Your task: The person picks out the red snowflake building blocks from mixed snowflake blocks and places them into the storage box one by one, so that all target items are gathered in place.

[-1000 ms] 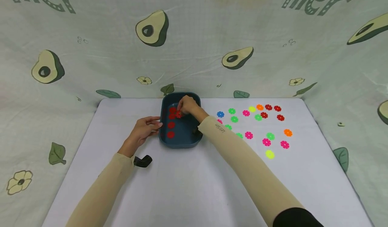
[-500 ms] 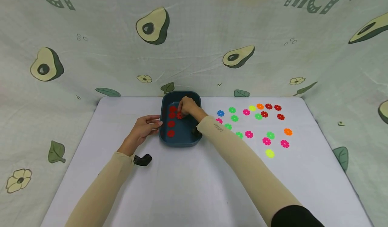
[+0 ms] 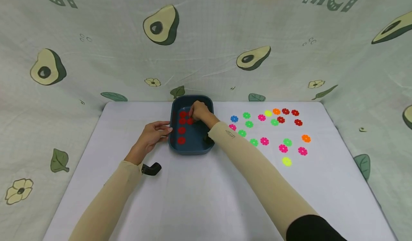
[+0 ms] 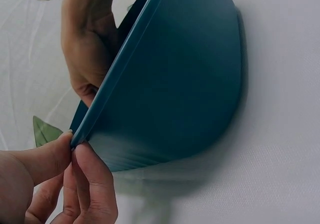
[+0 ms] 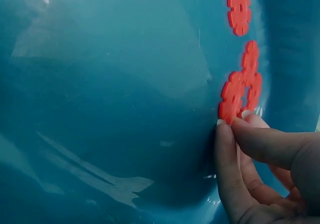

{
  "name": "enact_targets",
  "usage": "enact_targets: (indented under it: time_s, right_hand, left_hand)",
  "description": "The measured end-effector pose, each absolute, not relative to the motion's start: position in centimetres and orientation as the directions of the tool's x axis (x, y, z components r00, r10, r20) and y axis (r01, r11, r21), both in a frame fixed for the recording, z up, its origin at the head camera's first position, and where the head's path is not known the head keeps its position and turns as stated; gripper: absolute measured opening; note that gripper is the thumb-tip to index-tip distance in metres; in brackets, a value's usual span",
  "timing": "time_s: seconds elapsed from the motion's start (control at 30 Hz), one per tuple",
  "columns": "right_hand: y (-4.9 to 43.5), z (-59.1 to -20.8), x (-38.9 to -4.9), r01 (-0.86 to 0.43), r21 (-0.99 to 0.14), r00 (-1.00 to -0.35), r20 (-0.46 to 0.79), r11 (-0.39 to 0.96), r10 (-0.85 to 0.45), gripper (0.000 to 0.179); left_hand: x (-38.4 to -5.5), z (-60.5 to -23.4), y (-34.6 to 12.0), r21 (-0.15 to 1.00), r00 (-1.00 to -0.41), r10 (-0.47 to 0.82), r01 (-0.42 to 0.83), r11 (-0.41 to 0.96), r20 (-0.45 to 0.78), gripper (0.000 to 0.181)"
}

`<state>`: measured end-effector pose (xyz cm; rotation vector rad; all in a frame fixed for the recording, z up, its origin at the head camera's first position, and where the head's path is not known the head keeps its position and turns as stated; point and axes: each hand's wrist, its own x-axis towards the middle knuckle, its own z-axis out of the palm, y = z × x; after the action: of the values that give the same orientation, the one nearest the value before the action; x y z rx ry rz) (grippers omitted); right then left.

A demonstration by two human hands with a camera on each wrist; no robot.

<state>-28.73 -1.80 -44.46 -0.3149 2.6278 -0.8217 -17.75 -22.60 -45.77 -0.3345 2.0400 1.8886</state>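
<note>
A dark blue tray [image 3: 196,142] stands at the far side of the white table. My left hand [image 3: 153,135] pinches its left rim between thumb and fingers, as the left wrist view shows at the blue rim [image 4: 120,64]. Inside the tray, my right hand [image 3: 199,111] reaches down to the floor. Its thumb and fingertips pinch the edge of a red notched disc [image 5: 231,96], which touches or overlaps other red discs [image 5: 251,59] beside it. Several red discs [image 3: 181,130] lie along the tray's left side. The right forearm covers part of the tray's right side.
Right of the tray, loose notched discs lie scattered on the table: green [image 3: 249,124], pink [image 3: 264,141], yellow [image 3: 287,161], orange [image 3: 306,138], dark red [image 3: 298,122] and a blue disc [image 3: 234,118]. A patterned cloth [image 3: 206,55] hangs behind the table's far edge.
The head view has shifted slightly, so the scene sits a little higher. Both hands keep nearly the same places; the red disc at the right fingertips has barely moved.
</note>
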Motion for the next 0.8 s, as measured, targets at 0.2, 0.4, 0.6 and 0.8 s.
enact_targets:
  time_s: [0.2, 0.4, 0.6, 0.8]
  right_hand:
    - [-1.5, -44.0, -28.7, -0.122, -0.581, -0.915, -0.249, 0.805, -0.319, 0.017]
    - [-1.4, -42.2, -28.8, -0.186, -0.591, -0.891, -0.235, 0.785, -0.388, 0.022]
    - [-0.7, -39.4, -28.5, -0.202, -0.662, -0.842, -0.26, 0.722, -0.473, 0.023]
    - [0.7, -37.4, -27.6, -0.178, -0.73, -0.823, -0.257, 0.661, -0.506, 0.028]
  left_hand:
    - [-17.9, -45.8, -22.4, 0.917, -0.916, 0.067, -0.389, 0.091, -0.395, 0.057]
    - [-17.9, -45.7, -22.6, 0.914, -0.915, 0.063, -0.393, 0.098, -0.4, 0.056]
    - [-17.9, -45.7, -22.6, 0.92, -0.917, 0.083, -0.384, 0.078, -0.39, 0.057]
    - [-17.7, -45.5, -22.5, 0.92, -0.916, 0.088, -0.387, 0.063, -0.391, 0.059]
